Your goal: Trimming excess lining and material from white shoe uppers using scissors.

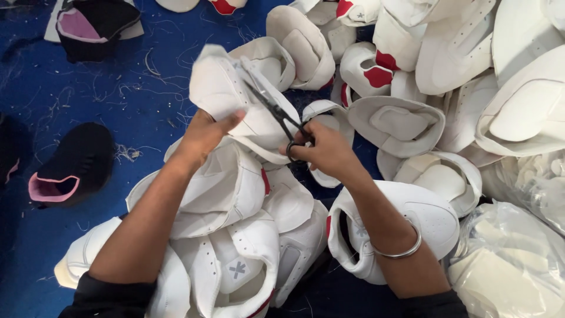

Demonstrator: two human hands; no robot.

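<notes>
My left hand [206,132] grips a white shoe upper [226,94], holding it up over a heap of similar pieces. My right hand [321,150] holds small black scissors [276,112], fingers through the loops, blades pointing up-left and resting against the upper's edge. A metal bangle [406,250] circles my right wrist. Both sleeves are dark.
White shoe uppers with red patches [376,73] pile up across the right and bottom. Black uppers with pink lining lie at the left [73,168] and top left [94,23]. The blue surface [118,100] is littered with thread scraps. Clear plastic bags [512,259] sit bottom right.
</notes>
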